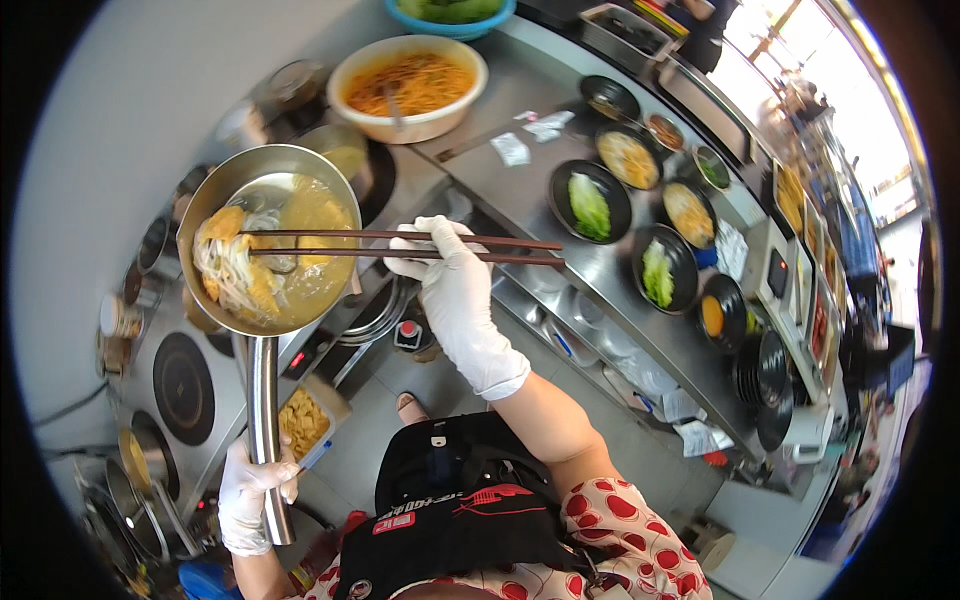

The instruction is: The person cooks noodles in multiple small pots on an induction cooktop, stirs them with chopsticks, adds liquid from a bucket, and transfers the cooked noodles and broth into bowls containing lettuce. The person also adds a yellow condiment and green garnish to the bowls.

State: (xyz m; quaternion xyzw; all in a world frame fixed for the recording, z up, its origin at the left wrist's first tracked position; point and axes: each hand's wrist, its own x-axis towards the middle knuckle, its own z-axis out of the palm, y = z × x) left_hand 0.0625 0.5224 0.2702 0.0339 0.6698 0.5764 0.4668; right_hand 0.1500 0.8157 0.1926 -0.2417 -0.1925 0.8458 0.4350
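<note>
My left hand [255,487], in a white disposable glove, grips the steel handle [263,420] of a saucepan [196,202] held up over the stove. Clear yellowish broth [322,277] fills part of the pan. White noodles [225,259] and golden fried pieces [223,223] are heaped at its left side. Gloved as well, my right hand [457,285] holds a pair of dark wooden chopsticks [360,244] level across the pan. Their tips reach the noodle heap; their other ends stick out to the right of my hand.
Black bowls with lettuce [589,201] stand on the steel counter [525,202], near bowls of noodles [628,159]. A basin of orange shreds [412,82] sits at the back. Induction plates [184,388] and pots [135,457] line the left. A tub of yellow pieces [304,420] is below the pan.
</note>
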